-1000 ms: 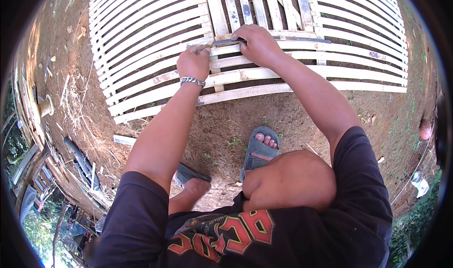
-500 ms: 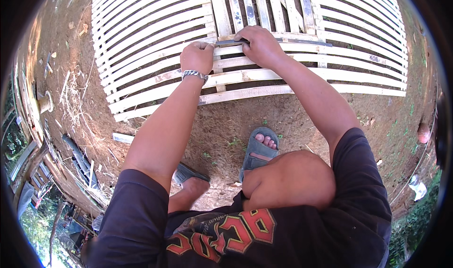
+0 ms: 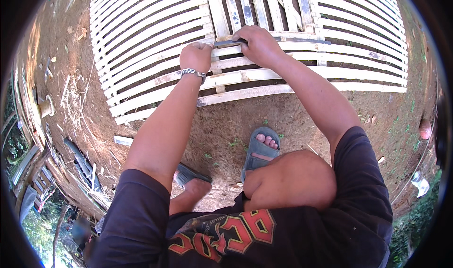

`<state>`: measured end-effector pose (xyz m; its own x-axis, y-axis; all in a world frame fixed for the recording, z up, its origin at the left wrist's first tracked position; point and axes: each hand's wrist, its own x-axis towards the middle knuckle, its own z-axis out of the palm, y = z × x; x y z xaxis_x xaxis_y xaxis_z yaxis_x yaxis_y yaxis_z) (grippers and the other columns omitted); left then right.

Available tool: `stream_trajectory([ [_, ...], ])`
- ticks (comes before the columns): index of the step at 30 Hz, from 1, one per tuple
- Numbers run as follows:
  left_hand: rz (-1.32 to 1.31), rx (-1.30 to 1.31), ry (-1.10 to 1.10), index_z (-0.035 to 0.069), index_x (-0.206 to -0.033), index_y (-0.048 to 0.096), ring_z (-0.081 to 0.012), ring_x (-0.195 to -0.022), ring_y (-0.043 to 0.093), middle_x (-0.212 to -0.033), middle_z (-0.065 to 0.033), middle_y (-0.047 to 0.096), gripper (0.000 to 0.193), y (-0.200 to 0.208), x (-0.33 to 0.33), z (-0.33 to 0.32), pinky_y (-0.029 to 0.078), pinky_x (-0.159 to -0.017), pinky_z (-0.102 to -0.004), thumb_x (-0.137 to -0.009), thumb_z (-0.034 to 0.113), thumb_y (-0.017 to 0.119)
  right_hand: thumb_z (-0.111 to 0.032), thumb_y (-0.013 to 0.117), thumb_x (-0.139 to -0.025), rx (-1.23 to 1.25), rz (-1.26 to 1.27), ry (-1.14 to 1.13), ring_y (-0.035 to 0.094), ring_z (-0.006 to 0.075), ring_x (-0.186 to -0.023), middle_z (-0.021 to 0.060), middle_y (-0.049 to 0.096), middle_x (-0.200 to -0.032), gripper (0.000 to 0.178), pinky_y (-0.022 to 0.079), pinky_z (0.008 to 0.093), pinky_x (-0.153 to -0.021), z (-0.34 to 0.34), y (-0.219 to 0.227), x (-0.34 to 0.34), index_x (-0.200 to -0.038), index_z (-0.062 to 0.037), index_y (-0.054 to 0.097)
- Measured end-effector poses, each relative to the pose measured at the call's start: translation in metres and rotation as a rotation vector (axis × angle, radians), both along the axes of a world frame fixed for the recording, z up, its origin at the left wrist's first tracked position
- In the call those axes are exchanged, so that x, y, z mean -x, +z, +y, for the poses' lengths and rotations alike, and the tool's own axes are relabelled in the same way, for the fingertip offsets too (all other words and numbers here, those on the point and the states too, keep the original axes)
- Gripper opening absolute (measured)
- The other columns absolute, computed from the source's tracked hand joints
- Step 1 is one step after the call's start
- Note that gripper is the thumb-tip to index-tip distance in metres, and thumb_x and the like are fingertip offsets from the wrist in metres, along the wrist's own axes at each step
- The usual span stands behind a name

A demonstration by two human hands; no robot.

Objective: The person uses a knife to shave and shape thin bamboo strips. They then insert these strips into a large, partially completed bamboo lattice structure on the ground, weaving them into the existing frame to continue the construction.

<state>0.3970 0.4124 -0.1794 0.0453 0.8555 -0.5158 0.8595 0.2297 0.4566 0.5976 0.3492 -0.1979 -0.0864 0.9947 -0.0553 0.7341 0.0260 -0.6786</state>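
Observation:
In front of me lies a large panel of pale bamboo slats (image 3: pixel 264 74), with long curved slats crossing shorter ones. A long, thin dark strip (image 3: pixel 302 40) lies along one of the slats. My right hand (image 3: pixel 259 43) is closed over this strip, with thumb and fingers bent around it. At the strip's left end, my left hand (image 3: pixel 196 58) is closed and low against the slats. Its fingertips are partly hidden, so what they pinch cannot be made out.
Bare brown soil (image 3: pixel 222 121) surrounds the panel. My sandalled foot (image 3: pixel 262 145) stands near its front edge. Dark tubes (image 3: pixel 82 161) and wood scraps lie at left, with a pale spool-like piece (image 3: pixel 46 106) beyond. A white plastic scrap (image 3: pixel 420 184) lies at right.
Both hands keep their grip and place on the panel. The view has shifted very slightly; nothing else has visibly moved.

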Motion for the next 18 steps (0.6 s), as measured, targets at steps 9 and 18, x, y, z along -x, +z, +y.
stream_trajectory([
  [9,-0.118,-0.223,-0.009,0.002,-0.093,0.077,-0.0318,-0.075,0.070,-0.079,-0.0160,0.073,0.030,-0.006,0.019,-0.015,0.054,-0.074,-0.0419,-0.092,0.031,0.069,-0.006,0.069,-0.082,-0.202,-0.054,-0.005,0.063,0.0340,-0.108,0.0123,0.068,-0.113,0.025,0.050,0.0458,-0.098,-0.011,-0.005,0.009,-0.107,-0.0056,0.070],
  [18,-0.219,-0.337,0.060,0.002,-0.105,0.074,-0.0228,-0.067,0.067,-0.076,-0.0125,0.071,0.028,-0.010,0.029,-0.033,0.053,-0.069,-0.0387,-0.098,0.026,0.061,-0.019,0.071,-0.089,-0.183,-0.175,0.060,0.060,0.0244,-0.111,0.0016,0.066,-0.116,0.022,0.043,0.0424,-0.096,0.008,-0.002,0.049,-0.110,-0.0149,0.074],
])
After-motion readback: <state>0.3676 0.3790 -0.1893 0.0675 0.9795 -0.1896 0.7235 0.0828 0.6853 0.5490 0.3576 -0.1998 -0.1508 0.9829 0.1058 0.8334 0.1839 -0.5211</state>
